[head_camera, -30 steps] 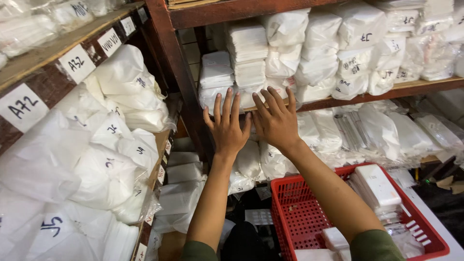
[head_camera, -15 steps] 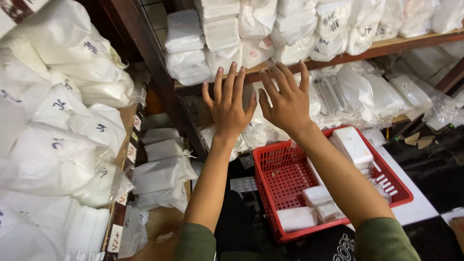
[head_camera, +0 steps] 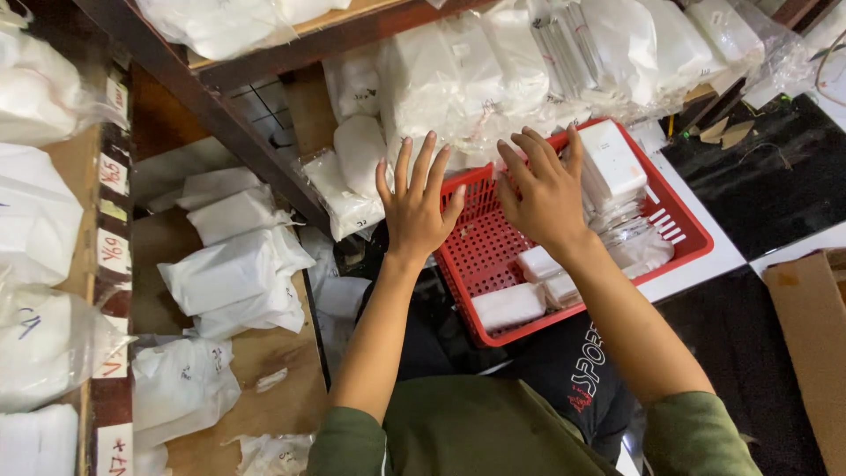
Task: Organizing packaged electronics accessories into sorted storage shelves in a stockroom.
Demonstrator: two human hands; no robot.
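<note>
My left hand (head_camera: 416, 204) is held out flat with fingers spread, empty, just above the left rim of a red plastic basket (head_camera: 683, 231). My right hand (head_camera: 542, 187) hovers over the basket's back edge, fingers slightly curled, holding nothing. Inside the basket lie several white packets (head_camera: 509, 305) and a taller white box (head_camera: 610, 159) among clear wrapped items. Beyond the hands, white plastic-wrapped bundles (head_camera: 445, 88) fill the lower shelf.
A dark wooden shelf post (head_camera: 220, 115) runs diagonally at the left. More white bags (head_camera: 236, 269) lie on a wooden shelf at the left, with labelled shelf edges (head_camera: 113, 256). A cardboard box (head_camera: 809, 326) stands at the right on a dark floor.
The view has tipped downward from the upper shelves to the basket. Both hands have come down from shelf height to the basket's rim, still empty.
</note>
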